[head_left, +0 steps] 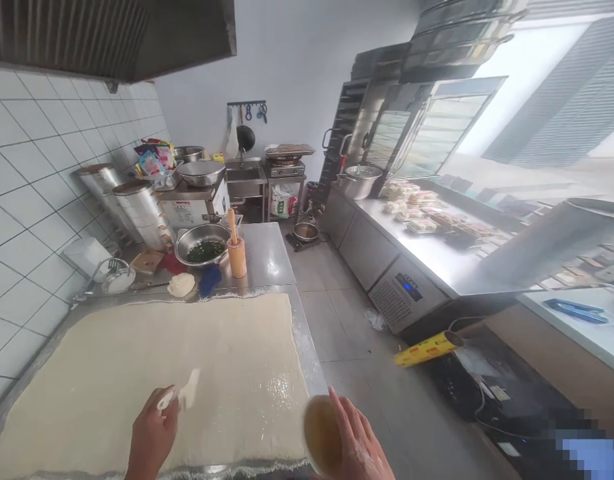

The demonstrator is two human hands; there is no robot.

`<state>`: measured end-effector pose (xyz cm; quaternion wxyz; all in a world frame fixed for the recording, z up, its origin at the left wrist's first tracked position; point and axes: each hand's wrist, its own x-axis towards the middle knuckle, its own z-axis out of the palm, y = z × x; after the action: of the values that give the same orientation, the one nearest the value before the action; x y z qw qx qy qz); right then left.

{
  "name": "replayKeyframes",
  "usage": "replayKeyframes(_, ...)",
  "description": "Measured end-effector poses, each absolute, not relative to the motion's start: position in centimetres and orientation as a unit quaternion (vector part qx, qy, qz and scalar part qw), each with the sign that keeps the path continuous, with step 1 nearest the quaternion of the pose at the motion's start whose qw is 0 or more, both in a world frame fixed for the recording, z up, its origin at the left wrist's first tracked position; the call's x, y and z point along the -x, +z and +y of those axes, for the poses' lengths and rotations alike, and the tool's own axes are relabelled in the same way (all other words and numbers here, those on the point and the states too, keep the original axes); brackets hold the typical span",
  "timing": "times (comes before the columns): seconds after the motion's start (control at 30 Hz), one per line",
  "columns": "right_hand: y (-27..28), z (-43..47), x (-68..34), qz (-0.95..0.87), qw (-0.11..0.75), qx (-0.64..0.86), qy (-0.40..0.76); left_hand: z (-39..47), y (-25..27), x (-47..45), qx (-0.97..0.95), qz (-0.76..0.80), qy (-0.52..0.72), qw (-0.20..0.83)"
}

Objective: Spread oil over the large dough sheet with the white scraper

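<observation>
- Your left hand (151,433) is closed around the handle of a white brush (184,395), its head blurred above the rolled dough sheet (151,373).
- Your right hand (359,440) grips a small cup (321,437) from the side; the cup tips toward you and shows a yellowish liquid inside. It sits at the near right corner of the dough, just past the table edge.
- The dough sheet covers most of the steel table (274,257) in front of you, and its right part near the cup looks wet and shiny.
- Beyond the far edge of the dough lie a small lump of dough (181,285) and a blue cloth (209,280), side by side.
- Behind them stands a metal bowl of chopped greens (203,243), with an orange container (237,255) holding a stick just to its right.
- Against the tiled wall (31,200) on your left are steel canisters (137,200).
- Across the aisle on your right runs a steel counter (427,257) carrying a pot (359,180) and trays of food (421,213).
- A yellow roll (427,349) lies low beside that counter.
</observation>
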<state>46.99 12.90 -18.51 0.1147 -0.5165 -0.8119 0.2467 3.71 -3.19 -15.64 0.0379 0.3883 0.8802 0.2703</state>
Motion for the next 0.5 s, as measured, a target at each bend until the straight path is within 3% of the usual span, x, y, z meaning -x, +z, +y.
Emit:
replayKeyframes(0.2, -15.0, 13.3, -42.3, -0.78, 0.028, 0.517, 0.351, 2.4, -7.9, -12.9, -0.354, 0.788, 0.451, 0.224)
replayKeyframes(0.33, -14.4, 13.4, -39.9, -0.79, 0.072, 0.489, 0.362, 5.9, -8.0, -16.9, -0.384, 0.742, 0.453, 0.31)
replayKeyframes(0.5, -14.0, 13.8, -38.4, -0.796, 0.083, 0.481, 0.358, 7.7, -10.3, -18.6, -0.427, 0.734, 0.408, 0.333)
